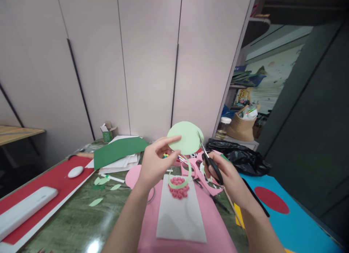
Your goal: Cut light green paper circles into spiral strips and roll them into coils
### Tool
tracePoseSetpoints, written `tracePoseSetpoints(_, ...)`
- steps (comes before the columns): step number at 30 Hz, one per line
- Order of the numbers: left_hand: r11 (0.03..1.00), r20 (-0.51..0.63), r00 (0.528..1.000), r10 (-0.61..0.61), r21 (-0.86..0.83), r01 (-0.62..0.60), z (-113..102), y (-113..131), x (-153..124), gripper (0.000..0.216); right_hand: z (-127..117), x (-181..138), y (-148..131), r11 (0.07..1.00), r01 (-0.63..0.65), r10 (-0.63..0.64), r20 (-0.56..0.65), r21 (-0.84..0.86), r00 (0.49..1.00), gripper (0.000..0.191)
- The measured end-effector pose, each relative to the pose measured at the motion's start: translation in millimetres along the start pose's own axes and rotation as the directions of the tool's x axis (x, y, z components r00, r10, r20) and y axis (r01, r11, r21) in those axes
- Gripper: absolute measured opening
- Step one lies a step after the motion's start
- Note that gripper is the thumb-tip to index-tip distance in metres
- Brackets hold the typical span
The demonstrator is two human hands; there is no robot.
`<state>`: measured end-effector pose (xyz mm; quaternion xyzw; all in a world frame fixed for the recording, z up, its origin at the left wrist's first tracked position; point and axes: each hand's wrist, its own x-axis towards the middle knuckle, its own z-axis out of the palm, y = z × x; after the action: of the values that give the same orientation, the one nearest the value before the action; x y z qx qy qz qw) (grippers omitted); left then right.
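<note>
A pale green paper disc (185,136) is pinched between the fingers and thumb of my left hand (160,156). A thin curved strip of the same green paper (189,173) hangs below it. My right hand (222,169) grips black-handled scissors (215,169), whose blades meet the disc's right edge. Below both hands lies a white sheet (181,220) with a cluster of pink rolled paper pieces (178,191) at its top. The sheet rests on pink paper (218,229).
Pink paper offcuts (201,174) lie beyond the right hand. Left are green paper leaves (96,202), dark green paper (120,151) and a white keyboard-like bar (28,211) on red paper. Right are blue paper (289,224) with a red oval (271,200) and a black plastic bag (240,156).
</note>
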<state>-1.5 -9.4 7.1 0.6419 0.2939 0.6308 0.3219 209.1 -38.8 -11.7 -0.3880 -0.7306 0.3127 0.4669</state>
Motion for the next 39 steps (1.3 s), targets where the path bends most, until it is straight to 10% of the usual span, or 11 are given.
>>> tracePoseSetpoints(39,1.0,-0.063,0.998,-0.027,0.001,0.027,-4.3,-2.3,0.0,0.032,-4.0,-2.9,4.7,0.998,-0.051,0.051,0.003,-0.038,0.999,0.025)
